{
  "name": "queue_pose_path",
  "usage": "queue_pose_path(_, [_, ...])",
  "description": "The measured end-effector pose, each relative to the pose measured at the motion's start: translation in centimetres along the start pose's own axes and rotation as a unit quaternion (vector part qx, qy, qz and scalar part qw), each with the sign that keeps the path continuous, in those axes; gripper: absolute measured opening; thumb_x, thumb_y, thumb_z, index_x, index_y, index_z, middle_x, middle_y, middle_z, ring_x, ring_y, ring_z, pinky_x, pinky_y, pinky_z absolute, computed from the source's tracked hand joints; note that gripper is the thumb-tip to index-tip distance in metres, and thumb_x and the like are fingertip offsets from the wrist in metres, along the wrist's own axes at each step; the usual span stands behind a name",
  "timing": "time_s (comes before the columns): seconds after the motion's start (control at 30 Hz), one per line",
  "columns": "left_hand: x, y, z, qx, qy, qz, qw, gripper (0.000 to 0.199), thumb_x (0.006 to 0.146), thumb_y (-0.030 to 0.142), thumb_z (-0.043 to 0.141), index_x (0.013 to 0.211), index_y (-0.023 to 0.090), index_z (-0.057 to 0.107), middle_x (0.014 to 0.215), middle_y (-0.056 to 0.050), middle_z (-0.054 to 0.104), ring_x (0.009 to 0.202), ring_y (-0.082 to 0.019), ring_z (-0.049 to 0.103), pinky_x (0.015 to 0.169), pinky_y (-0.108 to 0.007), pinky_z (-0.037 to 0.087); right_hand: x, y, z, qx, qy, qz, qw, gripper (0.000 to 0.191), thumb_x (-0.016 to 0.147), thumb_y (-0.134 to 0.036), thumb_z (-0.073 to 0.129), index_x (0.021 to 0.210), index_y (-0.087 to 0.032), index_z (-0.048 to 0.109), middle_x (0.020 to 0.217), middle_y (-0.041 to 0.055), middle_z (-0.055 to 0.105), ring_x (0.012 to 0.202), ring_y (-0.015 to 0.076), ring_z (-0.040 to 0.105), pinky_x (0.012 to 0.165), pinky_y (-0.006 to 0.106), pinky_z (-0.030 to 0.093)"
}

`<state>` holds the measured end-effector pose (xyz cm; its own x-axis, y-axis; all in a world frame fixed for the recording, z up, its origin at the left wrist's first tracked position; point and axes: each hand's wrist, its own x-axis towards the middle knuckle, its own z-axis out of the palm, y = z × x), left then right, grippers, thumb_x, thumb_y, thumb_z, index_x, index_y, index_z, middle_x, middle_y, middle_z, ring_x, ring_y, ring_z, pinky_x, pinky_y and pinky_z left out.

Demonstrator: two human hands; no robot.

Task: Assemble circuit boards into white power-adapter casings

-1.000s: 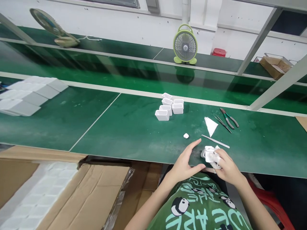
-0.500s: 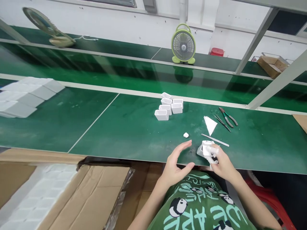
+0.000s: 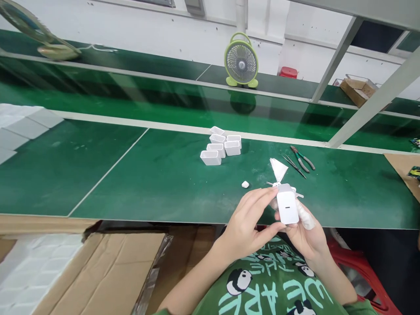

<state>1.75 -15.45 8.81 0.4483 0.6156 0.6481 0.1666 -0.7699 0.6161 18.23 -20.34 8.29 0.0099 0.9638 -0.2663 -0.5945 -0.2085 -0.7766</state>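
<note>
Head view, looking down over the near edge of the green-matted counter: both hands meet around a small white rectangular plastic shell with a dark slot in its face, held upright above the counter's front edge. The left hand pinches the shell's left side between thumb and fingertips. The right hand cups it from behind and below, with a white wrap or cloth over the fingers.

Just beyond the shell a thin metal strip lies flat, partly hidden by it, and a folded white paper triangle sits behind that. A small white scrap rests to the left of the hands. Farther back stands a cluster of open white plastic shells. Green-handled pliers and slim tweezers lie to the right. A lime-green desk fan stands on the far shelf. An open cardboard box of white trays sits below left.
</note>
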Motion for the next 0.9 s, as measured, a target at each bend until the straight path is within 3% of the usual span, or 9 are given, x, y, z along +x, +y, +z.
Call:
queue_pose_path(0.23, [-0.3, -0.3, 0.2, -0.007, -0.009, -0.018, 1.000, 0.059, 0.090, 0.032, 0.061, 0.144, 0.023, 0.037, 0.131, -0.014, 0.057, 0.120, -0.028, 0.056, 0.100, -0.047, 0.050, 0.2, 0.2, 0.2, -0.039, -0.023, -0.021, 0.999, 0.036, 0.085, -0.050, 0.062, 0.110, -0.024, 0.058, 0.092, 0.0057, 0.072, 0.073, 0.0215, 0.072, 0.053, 0.028, 0.059])
queue_pose_path(0.33, [-0.4, -0.7, 0.1, -0.012, -0.018, -0.027, 0.999, 0.062, 0.087, 0.031, 0.064, 0.143, 0.023, 0.037, 0.132, -0.014, 0.056, 0.120, -0.028, 0.055, 0.102, -0.046, 0.048, 0.2, -0.1, -0.9, -0.168, -0.015, -0.138, 0.976, 0.031, 0.090, -0.040, 0.059, 0.117, -0.028, 0.051, 0.108, 0.0064, 0.068, 0.088, 0.0217, 0.071, 0.060, 0.030, 0.060])
queue_pose_path(0.4, [-0.4, -0.9, 0.0, -0.040, -0.021, -0.056, 0.997, 0.067, 0.084, 0.039, 0.067, 0.142, 0.022, 0.038, 0.133, -0.015, 0.054, 0.116, -0.028, 0.057, 0.099, -0.045, 0.050, 0.2, -0.6, -1.9, -0.325, -0.018, -0.273, 0.905, 0.033, 0.088, -0.027, 0.062, 0.119, -0.030, 0.050, 0.118, 0.0067, 0.063, 0.103, 0.0226, 0.066, 0.078, 0.034, 0.060])
queue_pose_path(0.47, [-0.1, -1.0, 0.0, -0.063, -0.022, -0.084, 0.994, 0.074, 0.080, 0.048, 0.070, 0.141, 0.022, 0.038, 0.131, -0.015, 0.054, 0.105, -0.026, 0.061, 0.086, -0.039, 0.056, 0.2, -1.5, -2.6, -0.474, -0.037, -0.373, 0.797, 0.043, 0.084, -0.018, 0.064, 0.123, -0.029, 0.049, 0.120, 0.0078, 0.061, 0.111, 0.0253, 0.062, 0.092, 0.041, 0.055])
queue_pose_path(0.5, [0.2, -0.9, 0.1, -0.063, -0.023, -0.089, 0.994, 0.077, 0.077, 0.049, 0.072, 0.141, 0.023, 0.039, 0.129, -0.014, 0.055, 0.099, -0.024, 0.062, 0.078, -0.036, 0.057, 0.2, -2.0, -2.7, -0.529, -0.050, -0.393, 0.751, 0.048, 0.083, -0.016, 0.064, 0.126, -0.028, 0.048, 0.117, 0.0084, 0.062, 0.111, 0.0265, 0.062, 0.094, 0.042, 0.053])
queue_pose_path(0.57, [0.8, -0.8, 0.2, -0.044, -0.022, -0.083, 0.995, 0.074, 0.076, 0.046, 0.075, 0.138, 0.025, 0.042, 0.123, -0.012, 0.058, 0.093, -0.022, 0.061, 0.067, -0.031, 0.056, 0.2, -3.0, -2.6, -0.592, -0.069, -0.399, 0.697, 0.053, 0.082, -0.015, 0.062, 0.131, -0.028, 0.046, 0.111, 0.0084, 0.063, 0.105, 0.0271, 0.063, 0.089, 0.042, 0.055])
queue_pose_path(0.67, [1.5, -0.7, 0.4, -0.053, -0.008, -0.063, 0.997, 0.059, 0.080, 0.036, 0.073, 0.132, 0.027, 0.048, 0.114, -0.009, 0.062, 0.081, -0.018, 0.061, 0.060, -0.027, 0.054, 0.2, -4.1, -2.0, -0.616, -0.075, -0.397, 0.677, 0.049, 0.084, -0.014, 0.059, 0.129, -0.029, 0.047, 0.104, 0.0073, 0.062, 0.094, 0.0248, 0.063, 0.079, 0.038, 0.057])
queue_pose_path(0.73, [1.5, -1.0, 0.5, -0.112, -0.002, -0.078, 0.991, 0.053, 0.081, 0.037, 0.072, 0.129, 0.027, 0.051, 0.113, -0.009, 0.062, 0.065, -0.012, 0.057, 0.050, -0.023, 0.051, 0.3, -4.3, -1.7, -0.614, -0.063, -0.405, 0.675, 0.045, 0.085, -0.014, 0.058, 0.127, -0.029, 0.049, 0.102, 0.0065, 0.061, 0.090, 0.0233, 0.062, 0.076, 0.036, 0.056])
queue_pose_path(0.9, [1.1, -1.7, 1.5, -0.342, 0.017, -0.158, 0.926, 0.058, 0.080, 0.058, 0.065, 0.124, 0.022, 0.056, 0.111, -0.012, 0.065, 0.054, -0.010, 0.059, 0.040, -0.020, 0.050, 0.5, -4.0, -1.5, -0.598, -0.047, -0.406, 0.690, 0.035, 0.084, -0.015, 0.059, 0.117, -0.027, 0.054, 0.098, 0.0059, 0.061, 0.085, 0.0219, 0.062, 0.075, 0.034, 0.056])
